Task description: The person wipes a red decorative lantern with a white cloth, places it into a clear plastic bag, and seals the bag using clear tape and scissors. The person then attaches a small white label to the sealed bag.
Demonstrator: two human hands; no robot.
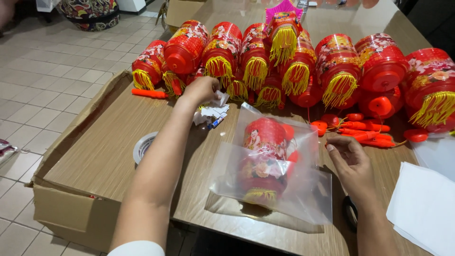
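Lanterns [294, 61] lay in a long heap along the far side of the wooden table [104, 142], all red with yellow fringe. My left hand [201, 90] was stretched far out, at the near edge of that heap, and it rested on a small pile of white paper slips [211, 111]. Its fingers were bent down onto the slips, but I could not tell if they really pinched one. Between the slips a small blue and white thing, perhaps a pen, showed a little.

My right hand [348, 161] was nearer to me, on the right side. It was half open, the fingers loosely curled and the thumb turned to the left, and it held nothing that I could see. Just left of it, almost touching the fingertips, lay a clear plastic bag [275, 175] with one packed lantern [263, 159] inside. This lantern was a red drum with printed flowers and a figure, and a short yellow fringe at its near end. The bag was flat on the table, its far corner standing up a little.

Beyond my right hand were loose orange plastic handles [365, 132] with thin strings. One more orange stick [149, 93] lay far left, near the heap. A roll of tape [142, 147] was left of my left forearm. Sheets of white paper [424, 204] lay at the near right, and a cardboard box [71, 208] stood under the table's left edge.
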